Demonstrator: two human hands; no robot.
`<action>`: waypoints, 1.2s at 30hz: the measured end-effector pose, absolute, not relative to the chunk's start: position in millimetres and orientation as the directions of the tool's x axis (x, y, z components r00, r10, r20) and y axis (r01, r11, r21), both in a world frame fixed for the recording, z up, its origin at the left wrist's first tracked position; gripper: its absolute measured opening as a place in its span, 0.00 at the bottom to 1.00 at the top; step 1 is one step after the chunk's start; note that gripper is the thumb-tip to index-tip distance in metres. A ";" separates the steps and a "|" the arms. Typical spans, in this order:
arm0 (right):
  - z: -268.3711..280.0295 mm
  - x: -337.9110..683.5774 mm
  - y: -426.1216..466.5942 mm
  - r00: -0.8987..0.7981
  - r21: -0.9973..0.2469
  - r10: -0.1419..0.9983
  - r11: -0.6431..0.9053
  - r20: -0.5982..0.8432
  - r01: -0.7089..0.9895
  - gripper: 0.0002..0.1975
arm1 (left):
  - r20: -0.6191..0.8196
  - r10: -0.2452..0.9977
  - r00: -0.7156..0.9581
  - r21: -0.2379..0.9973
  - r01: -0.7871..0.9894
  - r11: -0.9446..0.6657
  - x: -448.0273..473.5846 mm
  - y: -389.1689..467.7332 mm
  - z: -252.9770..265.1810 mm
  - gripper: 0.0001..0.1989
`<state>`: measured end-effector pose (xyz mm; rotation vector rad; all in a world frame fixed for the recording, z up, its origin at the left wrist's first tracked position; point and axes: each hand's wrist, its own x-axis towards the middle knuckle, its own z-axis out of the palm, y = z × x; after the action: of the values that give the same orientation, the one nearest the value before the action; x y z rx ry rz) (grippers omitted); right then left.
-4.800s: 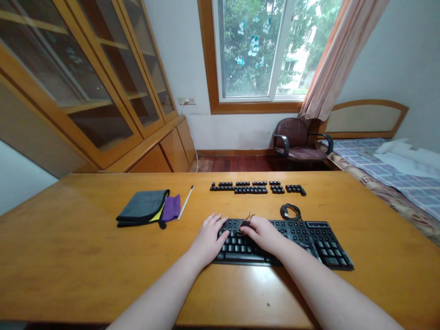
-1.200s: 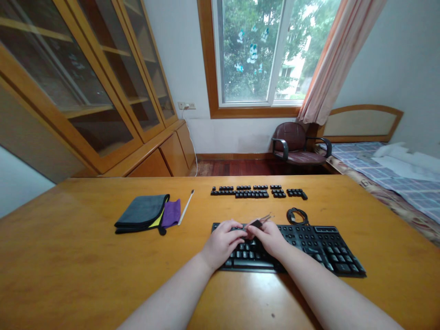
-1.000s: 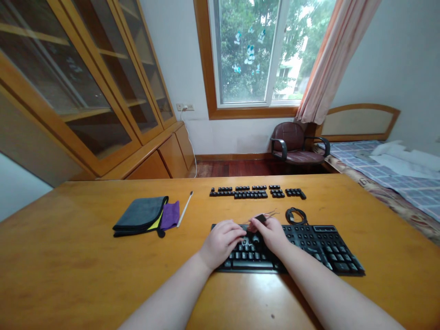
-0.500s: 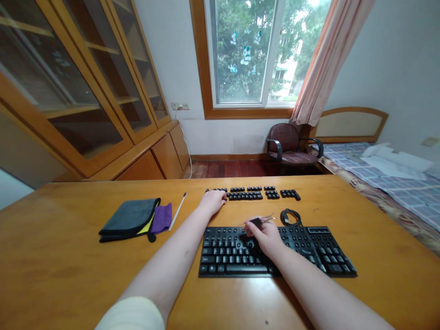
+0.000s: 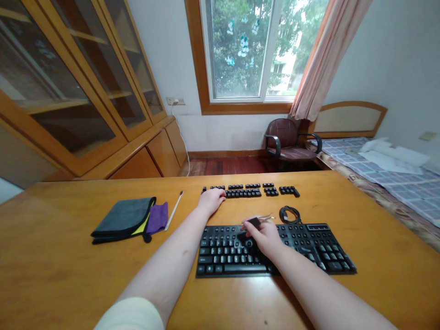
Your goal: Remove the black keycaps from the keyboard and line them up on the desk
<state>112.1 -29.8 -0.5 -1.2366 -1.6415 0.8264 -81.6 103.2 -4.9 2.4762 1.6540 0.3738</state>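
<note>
A black keyboard (image 5: pixel 227 255) lies on the wooden desk, with its top rows of keycaps off and bare switches showing. My right hand (image 5: pixel 267 237) is above its middle, closed on a keycap puller (image 5: pixel 254 222) with a black handle and thin wire prongs that point right. Farther back, loose black keycaps (image 5: pixel 244 193) lie in two neat rows. My left hand (image 5: pixel 210 201) is at the left part of the nearer row, fingers curled down among the keycaps. Whatever lies between those fingertips is hidden.
A coiled black cable (image 5: pixel 289 215) sits behind the keyboard. To the left are a folded grey cloth (image 5: pixel 123 217), a purple cloth (image 5: pixel 158 217) and a thin white brush (image 5: pixel 174 211). Beyond the desk (image 5: pixel 55 266) stand a chair (image 5: pixel 288 142), a bed and a glass-door cabinet.
The whole view has shifted slightly, so the desk things appear a little farther left and higher. Both hands keep nearly the same places, the right still gripping the keycap puller.
</note>
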 end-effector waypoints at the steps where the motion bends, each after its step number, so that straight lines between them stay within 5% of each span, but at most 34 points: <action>1: -0.7 112.1 -29.8 -0.102 -0.887 0.959 0.283 0.264 0.365 0.19 | 0.128 0.922 0.364 0.253 0.887 -0.386 -81.4 102.7 -5.0 0.08; 20: -5.5 115.0 -27.7 -0.134 -0.859 0.955 0.298 0.266 0.415 0.18 | 0.179 0.923 0.342 0.314 0.869 -0.383 -80.5 101.9 -2.0 0.07; 29: 1.8 109.4 -28.1 -0.360 -0.745 0.911 0.380 0.199 0.548 0.09 | 0.121 0.875 0.469 0.398 0.785 -0.476 -93.5 36.4 24.8 0.12; 32: 1.1 108.5 -27.5 -0.431 -0.717 0.886 0.413 0.174 0.561 0.09 | 0.075 0.775 0.628 0.418 0.686 -0.596 -94.5 -10.7 19.5 0.20; 36: -1.0 108.3 -25.2 -0.479 -0.713 0.864 0.433 0.154 0.551 0.09 | 0.028 0.780 0.625 0.382 0.715 -0.586 -92.9 -43.5 7.0 0.38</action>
<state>108.3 -25.2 -1.0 -1.1898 -2.1822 0.8158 -92.9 -43.5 7.0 2.5150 1.1999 0.2746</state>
